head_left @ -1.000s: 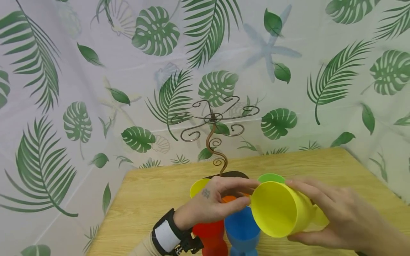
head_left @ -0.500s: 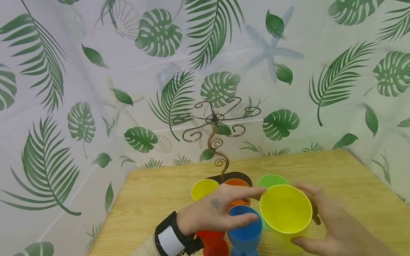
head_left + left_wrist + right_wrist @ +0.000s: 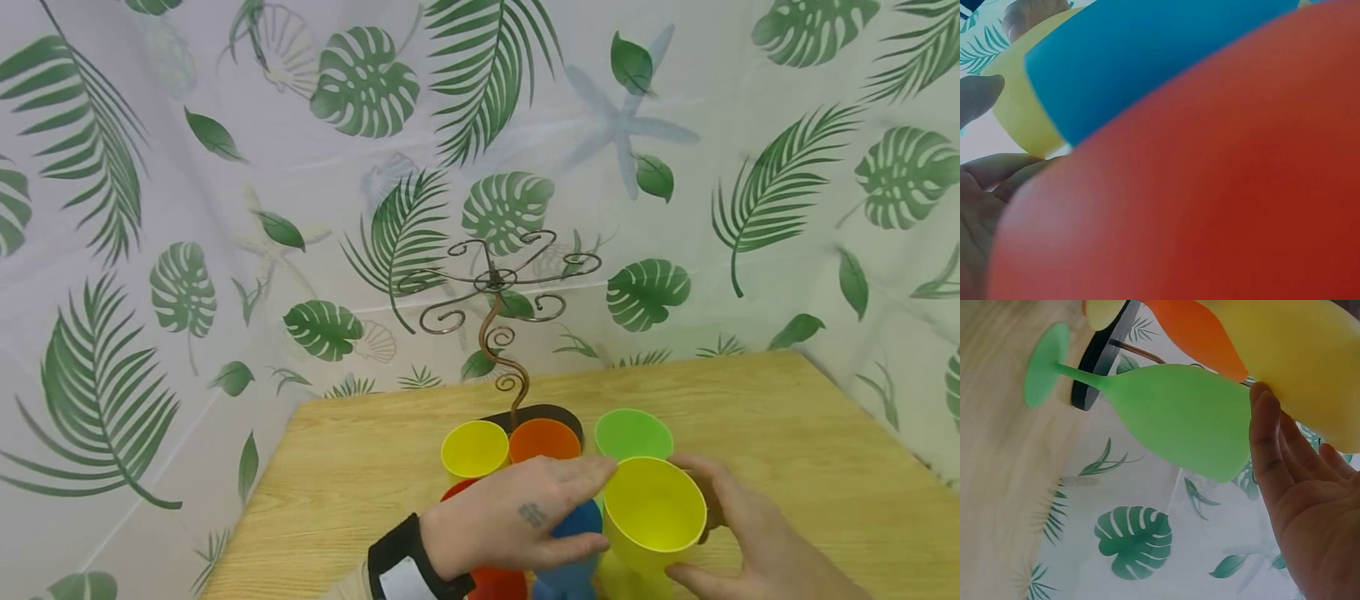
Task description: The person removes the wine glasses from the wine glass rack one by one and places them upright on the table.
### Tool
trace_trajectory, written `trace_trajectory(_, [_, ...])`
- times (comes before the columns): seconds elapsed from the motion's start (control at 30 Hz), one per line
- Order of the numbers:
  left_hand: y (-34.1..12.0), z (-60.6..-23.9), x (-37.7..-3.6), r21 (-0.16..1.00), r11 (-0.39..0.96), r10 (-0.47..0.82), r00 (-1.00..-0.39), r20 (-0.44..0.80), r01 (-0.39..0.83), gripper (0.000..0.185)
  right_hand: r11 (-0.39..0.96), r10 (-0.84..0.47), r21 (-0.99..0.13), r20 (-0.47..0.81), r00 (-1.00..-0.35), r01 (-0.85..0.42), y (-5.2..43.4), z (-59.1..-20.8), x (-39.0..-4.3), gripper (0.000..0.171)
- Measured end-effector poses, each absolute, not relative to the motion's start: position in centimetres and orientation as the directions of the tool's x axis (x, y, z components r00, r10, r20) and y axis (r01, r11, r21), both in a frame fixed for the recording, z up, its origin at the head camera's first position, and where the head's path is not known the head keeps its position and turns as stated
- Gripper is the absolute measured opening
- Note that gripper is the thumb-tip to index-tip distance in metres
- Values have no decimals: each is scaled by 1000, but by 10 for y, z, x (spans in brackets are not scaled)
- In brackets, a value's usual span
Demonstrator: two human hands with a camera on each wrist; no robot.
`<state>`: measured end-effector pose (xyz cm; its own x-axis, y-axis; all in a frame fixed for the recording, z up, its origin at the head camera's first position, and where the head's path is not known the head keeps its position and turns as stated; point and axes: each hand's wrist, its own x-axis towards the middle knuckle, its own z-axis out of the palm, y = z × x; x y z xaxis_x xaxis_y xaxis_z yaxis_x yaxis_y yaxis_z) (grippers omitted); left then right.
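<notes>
A large yellow goblet (image 3: 652, 512) stands upright at the near edge of the wooden table (image 3: 360, 467). My right hand (image 3: 716, 529) holds its bowl, fingers behind and thumb in front. In the right wrist view my fingers (image 3: 1266, 437) lie against that yellow goblet (image 3: 1297, 356). My left hand (image 3: 525, 517) lies flat over a blue goblet (image 3: 577, 525) and a red goblet (image 3: 487, 582), its index fingertip touching the yellow rim. The left wrist view is filled by the red goblet (image 3: 1210, 206), with the blue goblet (image 3: 1147, 56) beside it.
A small yellow goblet (image 3: 474, 447), an orange goblet (image 3: 543, 439) and a green goblet (image 3: 633, 433) stand just behind my hands. Behind them rises a curled metal rack (image 3: 498, 287) on a dark base (image 3: 558, 412), its hooks bare. A leaf-print curtain (image 3: 187, 208) hangs round the table.
The large yellow goblet has swung from lying tilted, mouth toward me, to standing upright and lower beside the blue one. My left hand has slid forward over the blue goblet.
</notes>
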<state>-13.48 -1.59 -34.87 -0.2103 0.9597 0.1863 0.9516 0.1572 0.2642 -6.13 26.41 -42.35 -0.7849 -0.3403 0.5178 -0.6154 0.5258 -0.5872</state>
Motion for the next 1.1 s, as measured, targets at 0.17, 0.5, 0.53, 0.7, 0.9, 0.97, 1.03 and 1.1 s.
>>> trace_trajectory(0.17, [-19, -352, -133, 168, 260, 958, -276, 79, 951, 68, 496, -359, -590, 529, -769, -637, 263, -436, -64, 90])
trace_trajectory(0.5, [-20, -358, -132, 131, 288, 955, -295, 38, 949, 67, 485, -361, -629, 489, -794, -608, 259, -450, -67, 90])
trace_trajectory(0.53, [-19, -359, -132, 132, 290, 954, -297, 38, 948, 67, 481, -361, -628, 495, -790, -612, 260, -451, -67, 91])
trace_trajectory(0.7, [-18, -361, -134, 152, 294, 951, -304, 49, 944, 63, 475, -368, -616, 510, -778, -629, 262, -458, -67, 100])
trace_trajectory(0.9, [-16, -362, -134, 148, 308, 948, -316, 33, 940, 62, 466, -378, -605, 524, -763, -646, 265, -462, -69, 106])
trace_trajectory(0.97, [-17, -361, -133, 150, 325, 944, -331, 16, 934, 62, 473, -373, -611, 514, -772, -635, 265, -463, -68, 105])
trace_trajectory(1.03, [-20, -358, -132, 168, 341, 938, -347, 5, 925, 62, 488, -359, -620, 499, -788, -615, 264, -463, -68, 106])
trace_trajectory(1.1, [-25, -354, -132, 197, 357, 931, -365, 5, 913, 62, 502, -348, -622, 490, -799, -601, 262, -463, -69, 107])
